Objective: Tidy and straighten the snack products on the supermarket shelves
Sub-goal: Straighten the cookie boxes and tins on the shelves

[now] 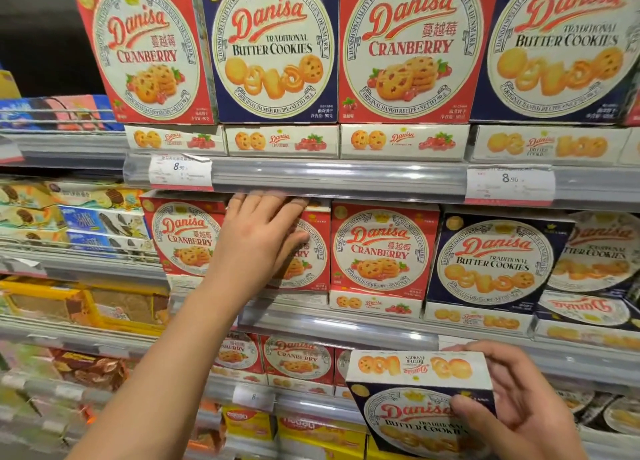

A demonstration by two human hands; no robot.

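My left hand (258,233) reaches up to the middle shelf, its fingers over the top front of a red Danisa cranberry box (308,262) that stands between two other red cranberry boxes (185,236) (381,252). My right hand (519,400) grips a navy Danisa butter cookies box (415,400) low at the right, off the shelf, fingers on its top edge and thumb on its front. A navy butter cookies box (491,262) stands on the middle shelf to the right of the red ones.
The top shelf holds large red and navy Danisa boxes (273,47) above flat cream boxes. Price rails (339,177) with tags run along each shelf edge. Other biscuit packs (83,217) fill the left bays; yellow packs (249,423) sit low.
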